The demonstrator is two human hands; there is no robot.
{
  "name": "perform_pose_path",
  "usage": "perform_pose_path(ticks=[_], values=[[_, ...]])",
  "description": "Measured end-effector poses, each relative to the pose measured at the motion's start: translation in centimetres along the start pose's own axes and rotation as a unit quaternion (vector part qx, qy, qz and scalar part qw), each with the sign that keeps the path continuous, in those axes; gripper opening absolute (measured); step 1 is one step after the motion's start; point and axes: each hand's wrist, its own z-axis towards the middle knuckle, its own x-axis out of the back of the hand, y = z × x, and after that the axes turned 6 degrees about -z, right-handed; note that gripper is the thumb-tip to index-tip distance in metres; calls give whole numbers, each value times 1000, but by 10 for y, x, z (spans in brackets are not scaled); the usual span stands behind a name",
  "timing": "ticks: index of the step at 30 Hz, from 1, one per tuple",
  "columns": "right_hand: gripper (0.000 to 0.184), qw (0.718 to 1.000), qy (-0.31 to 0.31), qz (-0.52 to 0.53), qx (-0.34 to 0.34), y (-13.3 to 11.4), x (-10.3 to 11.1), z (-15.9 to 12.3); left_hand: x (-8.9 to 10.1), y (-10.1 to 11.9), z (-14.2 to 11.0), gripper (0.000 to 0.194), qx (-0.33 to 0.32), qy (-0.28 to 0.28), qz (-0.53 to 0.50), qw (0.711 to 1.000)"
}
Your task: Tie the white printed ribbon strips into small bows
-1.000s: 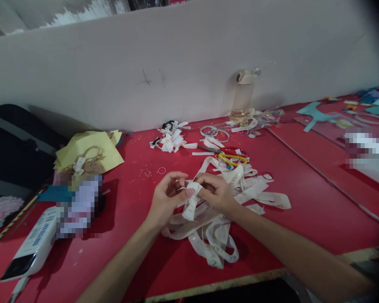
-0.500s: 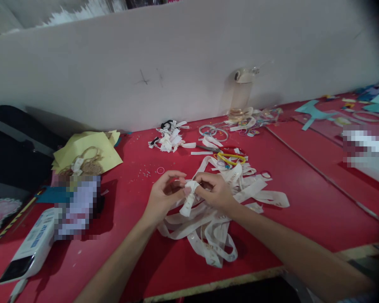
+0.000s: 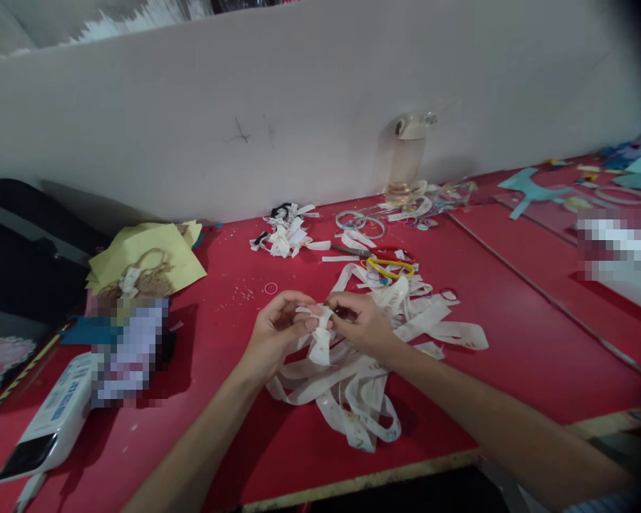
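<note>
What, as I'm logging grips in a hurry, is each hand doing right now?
Left hand: closed, pinching a white ribbon piece with thumb and fingers.
Right hand: closed, pinching the same piece from its other side.

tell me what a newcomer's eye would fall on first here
Probably the hands at the centre, holding a bunched white ribbon piece over a loose ribbon heap. Next, perhaps, the red-handled scissors on the red table beyond that heap, and the yellow sheets at left near the wall.
</note>
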Motion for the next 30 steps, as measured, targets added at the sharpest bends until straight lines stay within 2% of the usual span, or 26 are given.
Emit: perform_pose_path(ticks=[4, 14, 20, 27, 30], values=[[19, 1000, -3, 11, -8, 4, -1, 0, 1, 0, 0, 23, 4, 14, -5, 1000], [17, 997, 13, 61, -43, 7, -3, 1, 0, -4, -1, 32, 6, -41, -58, 997], [15, 997, 19, 58, -49, 9, -5, 1, -2, -6, 1, 38, -7, -25, -23, 999], [17, 996, 18, 74, -55, 13, -8, -1, -2, -3, -1, 42, -11, -48, -69, 996], [14, 996, 16, 70, -57, 12, -8, -2, -3, -4, -1, 41, -4, -35, -62, 997]])
